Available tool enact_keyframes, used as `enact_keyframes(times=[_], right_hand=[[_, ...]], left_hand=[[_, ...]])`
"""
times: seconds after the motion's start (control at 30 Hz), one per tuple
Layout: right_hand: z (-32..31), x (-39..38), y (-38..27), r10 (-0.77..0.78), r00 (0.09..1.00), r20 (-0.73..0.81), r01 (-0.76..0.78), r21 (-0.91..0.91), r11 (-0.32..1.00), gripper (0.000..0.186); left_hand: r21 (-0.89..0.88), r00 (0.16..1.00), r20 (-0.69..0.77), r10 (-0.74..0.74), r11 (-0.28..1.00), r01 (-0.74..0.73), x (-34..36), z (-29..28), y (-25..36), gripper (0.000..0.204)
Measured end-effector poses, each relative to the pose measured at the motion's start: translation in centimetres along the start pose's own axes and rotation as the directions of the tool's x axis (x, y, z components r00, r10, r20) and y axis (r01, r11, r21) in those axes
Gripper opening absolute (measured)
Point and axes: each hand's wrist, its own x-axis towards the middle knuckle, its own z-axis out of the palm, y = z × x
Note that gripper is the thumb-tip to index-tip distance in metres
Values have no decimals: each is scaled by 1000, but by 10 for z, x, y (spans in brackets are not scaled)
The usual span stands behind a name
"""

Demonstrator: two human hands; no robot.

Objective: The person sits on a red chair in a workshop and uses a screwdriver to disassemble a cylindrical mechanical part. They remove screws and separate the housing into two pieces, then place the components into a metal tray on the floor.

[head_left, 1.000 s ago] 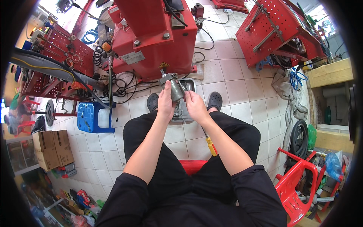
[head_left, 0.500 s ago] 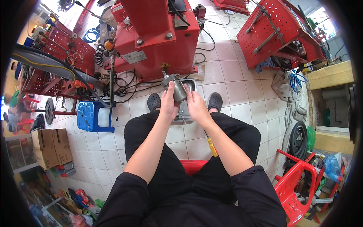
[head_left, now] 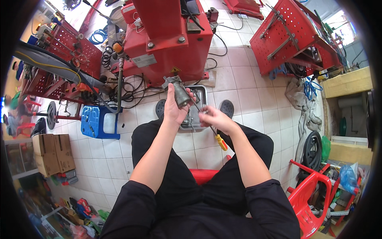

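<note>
Our left hand [head_left: 176, 110] wraps its fingers around a grey metal cylindrical part [head_left: 180, 95] above a grey rectangular tray [head_left: 205, 98]; our right hand's [head_left: 218, 120] fingers look pinched on a yellow-and-red-handled screwdriver [head_left: 221, 142]. We seem mid-way through working the part; next calls for steadiness.

Cannot trace the screwdriver [head_left: 221, 142] behind the right hand [head_left: 218, 119], lower right of the metal cylinder [head_left: 181, 95]; cannot identify small parts [head_left: 186, 123] below the cylinder, nor follow the red column [head_left: 159, 20], cut off above it.
</note>
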Motion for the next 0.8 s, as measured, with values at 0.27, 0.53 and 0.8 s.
enact_keyframes(times=[0.27,0.53,0.8], right_hand=[[-13,-3,35,316,937,150,-168,-600,783,29],[9,-76,-82,210,977,48,-165,-459,873,38],[50,-150,-133,-90,996,20,89,-470,878,77]], left_hand=[[-90,998,-6,60,994,-61,3,-1,24,47],[-258,994,-16,111,960,-111,3,-14,46,46],[-358,994,105,30,933,10,0,-5,29,51]])
